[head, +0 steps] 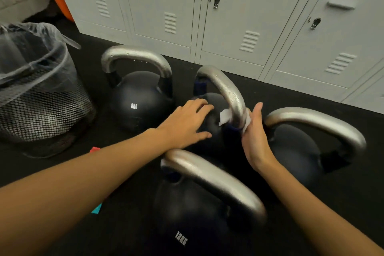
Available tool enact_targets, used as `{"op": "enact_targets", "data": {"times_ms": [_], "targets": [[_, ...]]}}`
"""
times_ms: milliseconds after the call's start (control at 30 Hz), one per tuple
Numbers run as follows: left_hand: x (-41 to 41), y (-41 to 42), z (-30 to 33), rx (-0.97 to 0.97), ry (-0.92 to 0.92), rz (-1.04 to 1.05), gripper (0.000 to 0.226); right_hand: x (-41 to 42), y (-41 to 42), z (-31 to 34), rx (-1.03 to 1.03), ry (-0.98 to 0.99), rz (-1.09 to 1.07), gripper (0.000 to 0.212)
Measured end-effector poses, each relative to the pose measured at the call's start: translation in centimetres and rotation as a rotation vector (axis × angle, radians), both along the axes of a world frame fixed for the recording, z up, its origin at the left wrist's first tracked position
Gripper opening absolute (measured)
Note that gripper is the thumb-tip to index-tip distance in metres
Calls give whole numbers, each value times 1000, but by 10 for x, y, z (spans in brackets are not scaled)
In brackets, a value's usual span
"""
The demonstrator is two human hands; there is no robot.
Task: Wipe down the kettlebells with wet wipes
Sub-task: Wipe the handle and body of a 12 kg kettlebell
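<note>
Middle black round kettlebell w/ silver steel handle (225, 89) sits on the black floor near the lockers. Left hand (187, 122) lies flat, fingers spread, on its body; right hand (254, 137) wraps the white wet wipe (224, 115) round the handle's base. Prob heavy, wet steel slippery.

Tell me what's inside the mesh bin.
The bin holds a clear plastic liner, bunched over its rim. Through the mesh, pale patches show, but the contents cannot be made out; the liner hides the inside.

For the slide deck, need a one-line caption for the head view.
Right hand wraps a wet wipe around the middle kettlebell's handle while the left hand steadies its body.
</note>
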State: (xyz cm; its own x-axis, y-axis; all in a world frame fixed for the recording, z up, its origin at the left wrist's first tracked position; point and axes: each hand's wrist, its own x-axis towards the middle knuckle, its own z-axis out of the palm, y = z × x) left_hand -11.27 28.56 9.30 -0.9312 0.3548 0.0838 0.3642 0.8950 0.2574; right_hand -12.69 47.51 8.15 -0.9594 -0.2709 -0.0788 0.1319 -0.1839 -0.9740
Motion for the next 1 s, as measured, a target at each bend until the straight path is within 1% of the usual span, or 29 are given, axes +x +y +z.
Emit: {"op": "enact_targets", "data": {"times_ms": [100, 167, 300, 400, 433, 600, 667, 767, 900, 1000], "targets": [[-6, -2, -17, 14, 29, -37, 88, 5, 2, -8, 7, 4, 17, 71], [-10, -5, -27, 50, 39, -61, 92, 1, 1, -4, 14, -19, 19, 76], [-20, -16, -41, 126, 11, -99, 92, -16, -4, 22, 90, -68, 14, 92], [-23, -20, -49, 199, 29, -128, 91, -28, -7, 35, 169, -112, 13, 102], [-24, -21, -52, 228, 35, -136, 91, -29, -8, 36, 163, -137, 12, 105], [-28, -24, -62, 308, 93, -153, 91, -28, -9, 26, 186, -172, 110, 103], [-30, -25, -63, 318, 109, -161, 91, -27, -7, 25, 176, -186, 113, 105], [-31, -25, -64, 340, 121, -165, 91, -27, -8, 34, 164, -219, 29, 107], [-33, -26, -67, 352, 137, -180, 91, -28, -11, 52, 219, -225, -43, 112], [-33, -26, -68, 351, 166, -175, 91, -16, -17, 45, 175, -172, -142, 97]]}}
